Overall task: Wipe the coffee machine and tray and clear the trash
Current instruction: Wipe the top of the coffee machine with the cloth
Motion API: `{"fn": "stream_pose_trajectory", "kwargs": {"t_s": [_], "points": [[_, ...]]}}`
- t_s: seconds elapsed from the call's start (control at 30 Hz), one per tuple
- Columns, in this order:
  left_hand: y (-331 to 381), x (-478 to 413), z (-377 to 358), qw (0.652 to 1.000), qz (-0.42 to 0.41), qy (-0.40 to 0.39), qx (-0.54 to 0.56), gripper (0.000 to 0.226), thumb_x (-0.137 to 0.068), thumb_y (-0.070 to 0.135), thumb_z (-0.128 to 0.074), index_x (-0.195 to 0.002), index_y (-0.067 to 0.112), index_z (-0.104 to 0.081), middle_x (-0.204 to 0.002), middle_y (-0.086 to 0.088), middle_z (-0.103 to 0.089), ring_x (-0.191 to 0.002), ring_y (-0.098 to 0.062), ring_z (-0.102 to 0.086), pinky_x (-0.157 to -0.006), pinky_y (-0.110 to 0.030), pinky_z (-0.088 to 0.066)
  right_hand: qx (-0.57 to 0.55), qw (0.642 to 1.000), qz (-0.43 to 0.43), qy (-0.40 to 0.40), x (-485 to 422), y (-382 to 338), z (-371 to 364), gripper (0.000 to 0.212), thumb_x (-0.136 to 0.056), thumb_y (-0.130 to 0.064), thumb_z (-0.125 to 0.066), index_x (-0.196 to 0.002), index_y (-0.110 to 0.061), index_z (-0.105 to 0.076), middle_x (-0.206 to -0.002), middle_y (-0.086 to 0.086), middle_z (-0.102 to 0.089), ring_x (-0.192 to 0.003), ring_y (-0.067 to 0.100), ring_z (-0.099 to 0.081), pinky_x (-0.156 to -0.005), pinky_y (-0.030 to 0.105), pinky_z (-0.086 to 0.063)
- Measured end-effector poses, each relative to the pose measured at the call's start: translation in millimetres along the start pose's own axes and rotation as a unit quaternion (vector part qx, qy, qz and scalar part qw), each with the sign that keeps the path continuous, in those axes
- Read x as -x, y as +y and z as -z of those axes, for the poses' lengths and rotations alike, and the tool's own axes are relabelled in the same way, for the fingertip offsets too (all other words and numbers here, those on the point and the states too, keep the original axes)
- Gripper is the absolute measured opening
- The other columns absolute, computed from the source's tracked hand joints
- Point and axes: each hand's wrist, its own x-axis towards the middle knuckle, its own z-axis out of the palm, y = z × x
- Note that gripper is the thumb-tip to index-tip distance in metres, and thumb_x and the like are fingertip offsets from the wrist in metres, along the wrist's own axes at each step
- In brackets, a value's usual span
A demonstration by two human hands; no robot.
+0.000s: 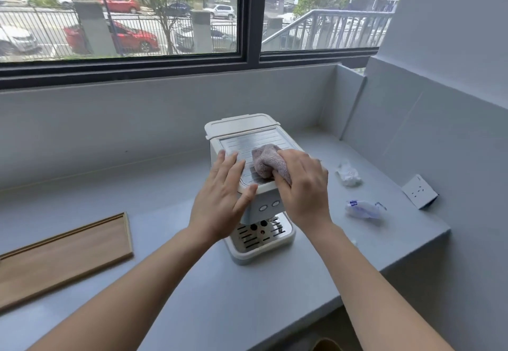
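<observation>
Grey counter [192,282] under the window holds the machine [248,130] at centre, where my left hand [223,199] lies flat and open on its top and my right hand [302,185] is closed around the cloth [264,161]. Soft cloth bunches easily; 2 light, crushable scraps [348,174] wait at 3 o'clock, the stiff tray [63,257] at 8.

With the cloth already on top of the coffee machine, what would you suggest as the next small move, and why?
Probably sweep the cloth toward the back of the ribbed top plate: the right hand bunches it at the front edge, and the left hand braces the coffee machine.
</observation>
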Motion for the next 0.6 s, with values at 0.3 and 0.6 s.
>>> {"fn": "stream_pose_trajectory", "kwargs": {"t_s": [0.3, 0.6], "points": [[18.8, 19.6, -18.8, 0.991, 0.081, 0.088, 0.053, 0.069, -0.096, 0.059, -0.022, -0.152, 0.020, -0.028, -0.164, 0.007, -0.016, -0.150, -0.001, -0.006, -0.119, -0.024, -0.015, -0.205, 0.977, -0.052, 0.030, 4.5, 60.5, 13.7, 0.032, -0.089, -0.013, -0.061, -0.122, -0.014, -0.060, -0.118, 0.003, -0.061, -0.113, 0.018, -0.052, -0.098, 0.026, -0.040], [2.4, 96.6, -80.8, 0.982, 0.136, 0.132, -0.017, 0.071, -0.098, 0.053, -0.033, -0.155, 0.019, -0.009, -0.163, -0.001, -0.013, -0.150, -0.009, -0.010, -0.116, -0.028, -0.023, -0.351, 0.885, -0.302, -0.035, 85.6, 106.0, -20.1, 0.023, -0.085, -0.034, -0.056, -0.107, -0.044, -0.059, -0.103, 0.005, -0.068, -0.097, 0.028, -0.065, -0.079, 0.054, -0.056]]}}
